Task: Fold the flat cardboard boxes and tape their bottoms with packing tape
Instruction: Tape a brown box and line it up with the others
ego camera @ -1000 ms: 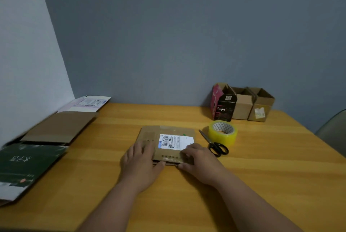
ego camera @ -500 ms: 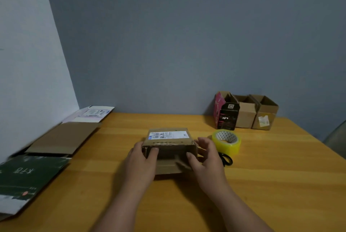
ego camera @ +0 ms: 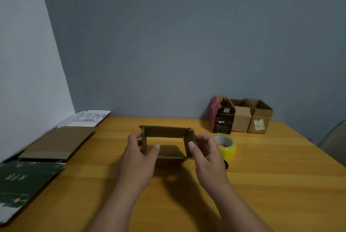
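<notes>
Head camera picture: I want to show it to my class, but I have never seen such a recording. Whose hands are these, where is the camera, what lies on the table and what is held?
No machine here: a person wears a wide-angle camera on the head, looking forward and down at their own bare hands. The left hand and right hand each grip one end of a small cardboard box, opened into a rectangular sleeve. On the wooden table a roll of yellow packing tape lies right of the box. Three folded boxes stand by the wall. Flat cardboard pieces lie along the left edge.
</notes>
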